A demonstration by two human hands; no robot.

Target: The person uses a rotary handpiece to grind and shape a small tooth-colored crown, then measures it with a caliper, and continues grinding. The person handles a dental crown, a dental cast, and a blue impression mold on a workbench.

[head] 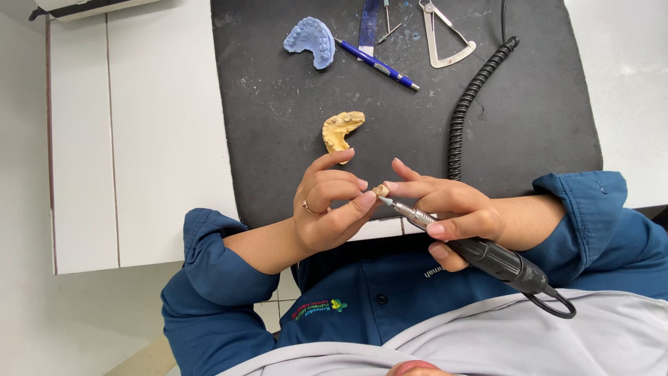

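My left hand (328,207) pinches a tiny tan tooth piece (380,189) between thumb and fingers; a ring sits on one finger. My right hand (445,209) grips a grey and black rotary handpiece (480,254) like a pen, its small bur tip touching the tooth piece, and its index finger also rests against the piece. Both hands hover over the near edge of a black mat (278,132). A yellow dental cast (342,129) lies on the mat just beyond my left fingers.
A blue dental cast (311,40), a blue pen (378,65), metal calipers (445,38) and other small tools lie at the mat's far side. The handpiece's coiled black cord (467,104) runs across the mat's right part. White tabletop (139,125) surrounds the mat.
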